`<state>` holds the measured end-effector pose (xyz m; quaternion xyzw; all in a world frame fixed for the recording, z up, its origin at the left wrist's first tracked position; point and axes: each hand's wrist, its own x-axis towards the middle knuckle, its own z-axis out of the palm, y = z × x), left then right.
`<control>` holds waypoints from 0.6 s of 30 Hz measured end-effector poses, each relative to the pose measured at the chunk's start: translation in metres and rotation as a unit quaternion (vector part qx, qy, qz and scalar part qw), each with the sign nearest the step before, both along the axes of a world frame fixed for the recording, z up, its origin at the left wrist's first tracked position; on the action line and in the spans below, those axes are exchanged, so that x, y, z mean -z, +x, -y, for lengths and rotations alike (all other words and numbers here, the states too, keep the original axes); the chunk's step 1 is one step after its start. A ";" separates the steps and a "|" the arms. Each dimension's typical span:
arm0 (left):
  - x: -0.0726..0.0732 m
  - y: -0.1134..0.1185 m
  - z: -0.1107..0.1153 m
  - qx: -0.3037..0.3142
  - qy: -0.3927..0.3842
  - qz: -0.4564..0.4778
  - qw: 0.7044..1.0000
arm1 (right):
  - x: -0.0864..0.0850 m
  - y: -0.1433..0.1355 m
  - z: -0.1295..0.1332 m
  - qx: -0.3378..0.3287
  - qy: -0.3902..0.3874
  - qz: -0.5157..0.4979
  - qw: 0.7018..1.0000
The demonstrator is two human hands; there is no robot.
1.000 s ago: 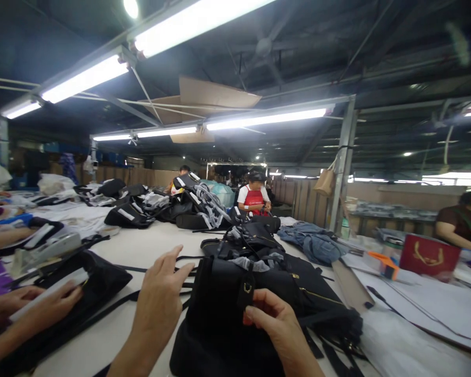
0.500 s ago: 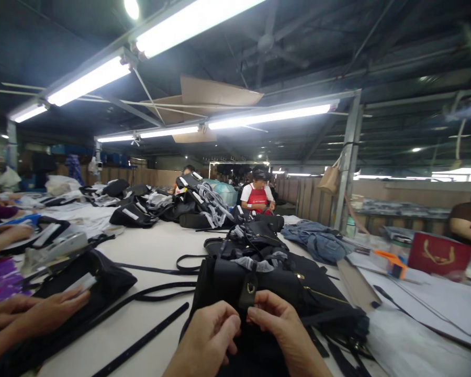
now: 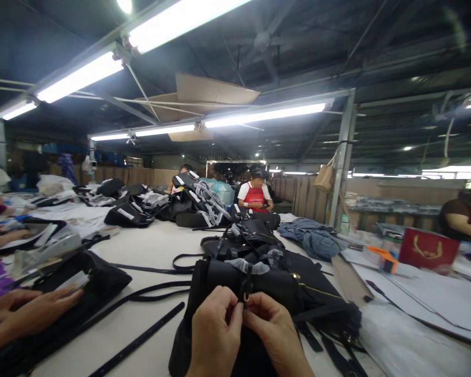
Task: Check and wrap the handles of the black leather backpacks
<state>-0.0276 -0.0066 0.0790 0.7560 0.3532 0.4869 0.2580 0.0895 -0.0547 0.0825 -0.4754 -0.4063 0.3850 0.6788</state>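
A black bag (image 3: 215,277) lies right in front of me, with a short strap (image 3: 249,272) running down its front to a gold-coloured buckle (image 3: 246,297). My left hand (image 3: 217,330) is closed in a pinch at the strap's lower end, just left of the buckle. From the other side my right hand (image 3: 273,330) pinches the same strap, its fingertips against the buckle and almost touching those of the left. The strap's tip is hidden behind my fingers. Clear plastic wrap (image 3: 255,267) covers the handle above.
Loose black straps (image 3: 141,337) lie on the pale table (image 3: 145,256) to the left. A co-worker's hands (image 3: 43,314) rest on another black bag (image 3: 102,272) there. Farther back are piled bags (image 3: 184,204) and blue-grey cloth (image 3: 312,235). Plastic sheeting (image 3: 412,340) lies right.
My left hand has moved in from beside the strap to pinch it at the buckle. The right hand keeps its pinch, and the fingertips have come together. The view has shifted slightly.
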 end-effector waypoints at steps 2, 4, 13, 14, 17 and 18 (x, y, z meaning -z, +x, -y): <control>-0.001 0.001 -0.003 0.025 -0.049 0.031 0.998 | 0.003 -0.001 -0.001 0.022 0.001 -0.016 1.000; 0.000 0.003 -0.008 0.069 -0.135 0.079 0.985 | 0.006 0.000 -0.001 0.035 0.001 -0.022 0.999; 0.006 0.010 -0.003 0.054 -0.129 0.154 0.978 | 0.007 0.001 -0.003 0.006 0.003 -0.018 1.000; 0.008 0.011 -0.003 0.060 -0.132 0.165 0.976 | 0.008 0.001 -0.003 0.005 0.003 -0.014 1.000; 0.014 0.012 -0.005 0.072 -0.122 0.165 0.976 | 0.013 0.002 -0.004 0.006 0.011 -0.021 1.000; 0.015 0.012 -0.006 0.070 -0.108 0.155 0.980 | 0.015 0.002 -0.004 0.005 0.012 -0.033 0.999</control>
